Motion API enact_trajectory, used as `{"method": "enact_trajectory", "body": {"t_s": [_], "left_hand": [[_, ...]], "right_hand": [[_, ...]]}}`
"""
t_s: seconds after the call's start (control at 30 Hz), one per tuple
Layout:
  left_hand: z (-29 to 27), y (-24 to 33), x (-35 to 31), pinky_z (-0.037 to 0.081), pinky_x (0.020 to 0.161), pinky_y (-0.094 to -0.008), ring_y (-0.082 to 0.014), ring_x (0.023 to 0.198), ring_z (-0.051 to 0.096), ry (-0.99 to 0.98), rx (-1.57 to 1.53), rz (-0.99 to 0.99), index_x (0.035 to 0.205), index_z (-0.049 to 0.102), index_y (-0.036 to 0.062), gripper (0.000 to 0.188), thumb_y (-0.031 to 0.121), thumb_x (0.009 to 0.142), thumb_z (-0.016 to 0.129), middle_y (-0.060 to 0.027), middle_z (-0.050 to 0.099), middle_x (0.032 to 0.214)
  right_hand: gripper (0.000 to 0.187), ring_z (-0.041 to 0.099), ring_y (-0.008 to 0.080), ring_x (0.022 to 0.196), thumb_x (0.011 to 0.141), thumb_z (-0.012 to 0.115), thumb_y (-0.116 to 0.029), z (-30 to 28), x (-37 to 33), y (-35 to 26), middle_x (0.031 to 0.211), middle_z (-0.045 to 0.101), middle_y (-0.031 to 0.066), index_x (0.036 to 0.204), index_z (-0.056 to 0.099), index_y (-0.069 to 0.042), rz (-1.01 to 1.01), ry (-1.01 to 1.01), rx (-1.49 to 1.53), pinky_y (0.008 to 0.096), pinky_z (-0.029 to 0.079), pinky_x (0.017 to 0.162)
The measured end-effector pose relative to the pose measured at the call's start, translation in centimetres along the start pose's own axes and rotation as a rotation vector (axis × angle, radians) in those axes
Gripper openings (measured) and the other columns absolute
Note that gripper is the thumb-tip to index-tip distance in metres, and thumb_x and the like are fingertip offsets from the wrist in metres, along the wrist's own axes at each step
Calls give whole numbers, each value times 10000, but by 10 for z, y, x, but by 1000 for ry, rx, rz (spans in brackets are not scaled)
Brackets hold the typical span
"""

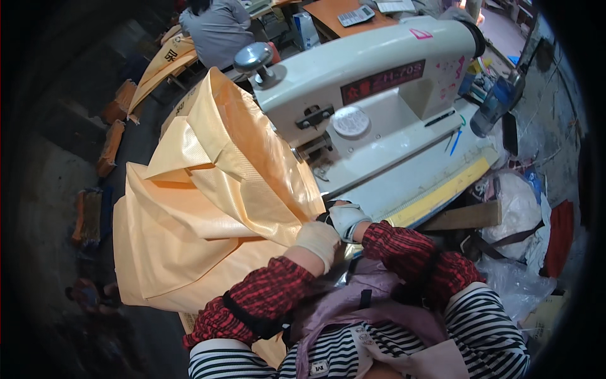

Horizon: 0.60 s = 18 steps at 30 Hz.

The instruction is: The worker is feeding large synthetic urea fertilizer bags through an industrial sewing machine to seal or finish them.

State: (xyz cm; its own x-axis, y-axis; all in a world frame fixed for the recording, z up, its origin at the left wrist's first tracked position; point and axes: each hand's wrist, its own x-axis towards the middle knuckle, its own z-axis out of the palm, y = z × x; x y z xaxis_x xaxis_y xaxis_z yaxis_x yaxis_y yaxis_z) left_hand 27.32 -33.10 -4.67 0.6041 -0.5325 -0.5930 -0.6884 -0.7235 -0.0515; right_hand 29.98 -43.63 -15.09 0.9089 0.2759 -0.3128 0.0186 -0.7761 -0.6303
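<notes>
Lay bunched and folded: a big tan woven sack (202,208), draped off the left end of the sewing machine (372,95), its open mouth standing up beside the machine head. Gripped at its lower right edge by both gloved hands, just in front of the machine bed: left hand (317,243) closed on the fabric, right hand (346,219) pinching the same edge, touching the left. Farther out: a yellow ruler strip (442,192) along the counter, a calculator (356,15) beyond. Risks, as judged: heavy overhang could have dragged the edge askew; fingers could have crept too near the needle.
</notes>
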Motion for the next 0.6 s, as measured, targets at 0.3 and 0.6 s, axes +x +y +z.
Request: {"method": "enact_trajectory", "body": {"t_s": [0.3,0.6], "left_hand": [[-2,-119,34,505,699,-367,-275,829,647,236,-110,-278,869,710,190,183,244,742,590,-124,666,865],[53,-20,6,504,742,-357,-270,870,639,149,-300,-255,882,692,115,193,196,770,558,-105,668,914]], "right_hand": [[370,568,126,481,824,609,-401,-13,-9,-8,605,608,67,915,595,-42,69,-177,960,259,459,464],[374,578,188,675,790,667,-306,-67,18,-117,745,618,96,963,569,12,-351,208,304,305,448,644]]}}
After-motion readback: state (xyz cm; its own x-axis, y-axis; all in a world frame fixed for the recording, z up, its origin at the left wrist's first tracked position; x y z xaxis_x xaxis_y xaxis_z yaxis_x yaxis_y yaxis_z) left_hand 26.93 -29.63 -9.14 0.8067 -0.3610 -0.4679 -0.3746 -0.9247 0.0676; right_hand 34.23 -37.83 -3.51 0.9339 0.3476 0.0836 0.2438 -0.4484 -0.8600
